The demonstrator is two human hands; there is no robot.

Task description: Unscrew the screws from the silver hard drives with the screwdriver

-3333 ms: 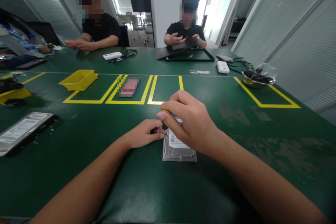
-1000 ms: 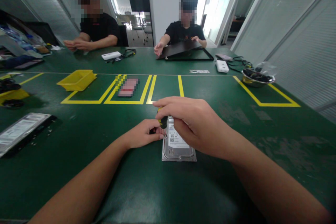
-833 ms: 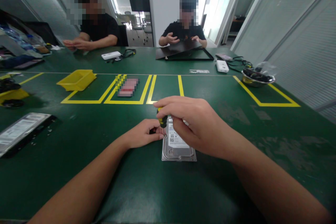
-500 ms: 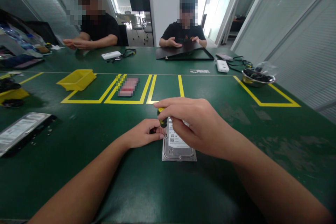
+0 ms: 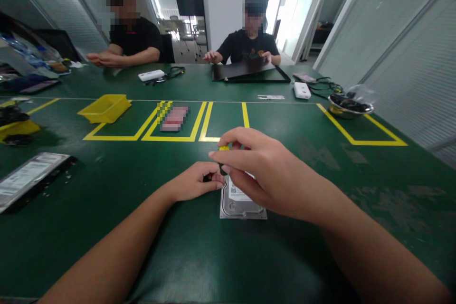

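Observation:
A silver hard drive [image 5: 245, 206] with a white label lies flat on the green table, its far part hidden behind my right hand. My right hand [image 5: 263, 166] grips the yellow-and-black handle of a screwdriver [image 5: 223, 169] between thumb and fingers, upright over the drive's left edge. The screwdriver's tip is hidden. At the left edge of the drive, my left hand [image 5: 199, 180] is closed, thumb and curled fingers against its side near the screwdriver.
Another hard drive [image 5: 30, 178] lies at the left, small screws [image 5: 67, 178] beside it. Farther back are a yellow bin [image 5: 107, 109], a pixelated pink item [image 5: 174, 118] and a metal bowl [image 5: 351, 107] of dark parts. Two people sit opposite, one handling a black panel [image 5: 245, 70].
My right hand has shifted its fingers on the screwdriver handle, the index finger now raised and curled over the top. My left hand and the drive have stayed put. A person opposite moved one hand outward.

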